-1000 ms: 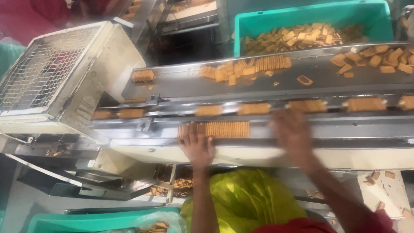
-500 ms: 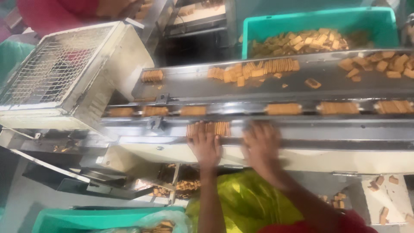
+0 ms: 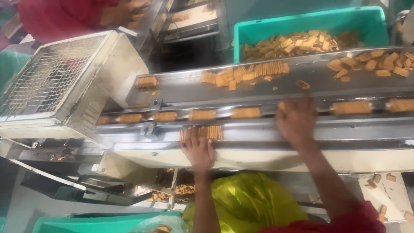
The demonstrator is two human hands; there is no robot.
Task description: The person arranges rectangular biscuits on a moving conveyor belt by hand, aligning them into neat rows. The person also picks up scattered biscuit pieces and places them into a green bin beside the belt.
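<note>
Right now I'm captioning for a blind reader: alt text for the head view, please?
A person's left hand steadies a short row of biscuits on a metal conveyor, while the right hand reaches to the stack lane.

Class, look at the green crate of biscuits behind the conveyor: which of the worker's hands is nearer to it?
Right. The right hand reaches the middle track, below the crate; the left hand rests on the front rail, farther away.
</note>
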